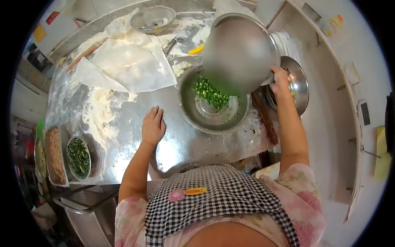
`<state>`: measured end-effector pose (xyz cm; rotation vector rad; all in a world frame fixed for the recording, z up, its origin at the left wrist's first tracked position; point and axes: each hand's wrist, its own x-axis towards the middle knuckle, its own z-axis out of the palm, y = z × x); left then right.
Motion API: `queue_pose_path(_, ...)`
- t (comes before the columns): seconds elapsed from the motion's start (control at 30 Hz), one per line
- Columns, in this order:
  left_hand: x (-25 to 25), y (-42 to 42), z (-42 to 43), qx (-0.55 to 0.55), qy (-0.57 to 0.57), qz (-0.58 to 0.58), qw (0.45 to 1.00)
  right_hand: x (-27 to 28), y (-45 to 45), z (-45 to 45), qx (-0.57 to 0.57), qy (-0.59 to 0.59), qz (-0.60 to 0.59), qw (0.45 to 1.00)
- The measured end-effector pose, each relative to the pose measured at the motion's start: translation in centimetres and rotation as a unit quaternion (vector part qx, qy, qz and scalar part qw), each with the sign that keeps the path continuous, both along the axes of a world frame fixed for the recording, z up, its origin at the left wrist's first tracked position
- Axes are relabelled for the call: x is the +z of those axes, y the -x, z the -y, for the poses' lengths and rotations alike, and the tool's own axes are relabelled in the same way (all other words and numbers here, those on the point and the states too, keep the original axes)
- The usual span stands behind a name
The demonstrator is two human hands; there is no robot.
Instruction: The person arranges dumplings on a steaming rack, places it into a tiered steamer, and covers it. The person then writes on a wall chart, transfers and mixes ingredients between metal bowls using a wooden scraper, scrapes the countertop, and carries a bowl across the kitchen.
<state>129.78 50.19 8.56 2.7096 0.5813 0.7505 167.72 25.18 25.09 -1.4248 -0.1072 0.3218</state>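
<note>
My right hand (279, 80) is closed on the rim of a large metal bowl (238, 51), tilted above a wide steel basin (205, 123). The bowl's inside is blurred, with a green tint at its lower edge. Chopped greens (210, 93) lie in the basin, some close under the bowl's lower edge. To the left of the basin, my left hand (153, 125) rests flat on the steel table (135, 109), fingers stretched out and holding nothing.
White cloth (131, 68), a rolling pin (87, 53) and scattered flour (98, 113) cover the back left. A round bowl (153, 19) sits at the back. Chopped greens fill a bowl (78, 158) beside a tray (56, 155). Another metal bowl (298, 88) is at right.
</note>
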Motion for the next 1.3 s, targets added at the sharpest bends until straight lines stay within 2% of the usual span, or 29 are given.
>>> queue_pose_path(0.2, 0.7, 0.3, 0.3, 0.004, -0.003, 0.018, 1.000, -1.4, 2.9, 3.9, 0.088, 0.026, -0.022, 0.996)
queue_pose_path(0.33, 0.4, 0.1, 0.1, 0.001, -0.001, 0.016, 1.000, -1.1, 4.6, 7.1, 0.064, 0.083, 0.005, 0.994)
queue_pose_path(0.5, -0.3, 0.0, 0.2, 0.018, 0.000, 0.008, 1.000, -0.8, 4.6, 14.4, -0.076, 0.082, 0.040, 0.993)
queue_pose_path(0.67, -1.4, 0.1, -0.1, 0.019, 0.016, 0.008, 1.000, -1.6, 4.9, 26.0, -0.210, -0.101, 0.015, 0.972)
queue_pose_path(0.8, -2.2, 0.1, -0.5, 0.016, -0.007, 0.003, 1.000, -3.9, 7.2, 33.6, -0.361, -0.174, -0.011, 0.916)
queue_pose_path(0.93, -0.9, 0.2, 0.3, 0.025, -0.015, -0.016, 0.999, -9.6, 8.7, 38.9, -0.489, -0.095, -0.073, 0.864)
queue_pose_path(1.0, -0.8, 0.2, 0.4, 0.024, -0.012, -0.011, 1.000, -12.8, 9.6, 40.4, -0.475, -0.077, -0.055, 0.875)
queue_pose_path(1.13, -0.6, 0.4, 0.8, 0.027, 0.001, 0.002, 1.000, -13.0, 11.8, 37.8, -0.508, -0.049, -0.060, 0.858)
queue_pose_path(1.23, -1.9, 0.2, 1.1, 0.049, 0.019, 0.056, 0.997, -14.2, 11.0, 38.7, -0.506, -0.021, -0.066, 0.860)
queue_pose_path(1.27, -3.1, 0.0, 1.1, 0.054, 0.030, 0.074, 0.995, -16.1, 10.8, 41.2, -0.450, -0.013, 0.007, 0.893)
queue_pose_path(1.3, -2.2, 0.3, 2.1, 0.038, 0.051, 0.113, 0.992, -18.4, 9.3, 44.5, -0.430, 0.023, -0.016, 0.902)
